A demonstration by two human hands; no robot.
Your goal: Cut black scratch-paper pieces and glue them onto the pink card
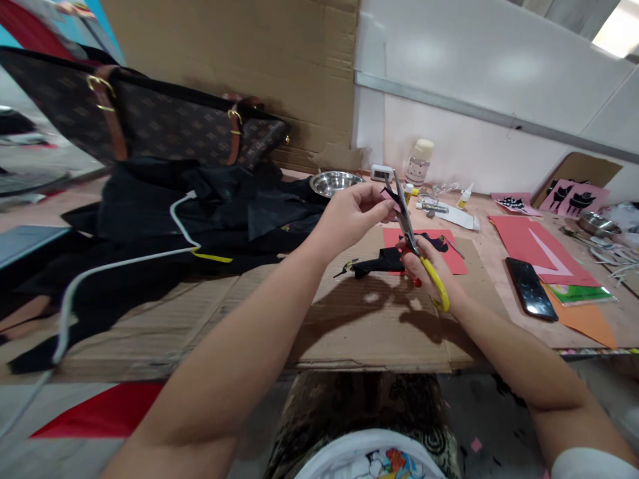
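Note:
My left hand [357, 213] is raised above the cardboard sheet [279, 313] and pinches a small dark piece of paper [392, 195] at its fingertips. My right hand [424, 266] grips yellow-handled scissors [409, 226], blades pointing up and meeting that paper. Below the hands a black paper cut-out [379, 263] lies partly on a red sheet [456, 256].
A patterned handbag [150, 120] and black clothing with a white cable [180, 223] fill the left. A steel bowl [334, 181], glue bottles [418, 161], a phone [530, 288], red, orange and pink papers [534, 249] and a second bowl [596, 223] lie right.

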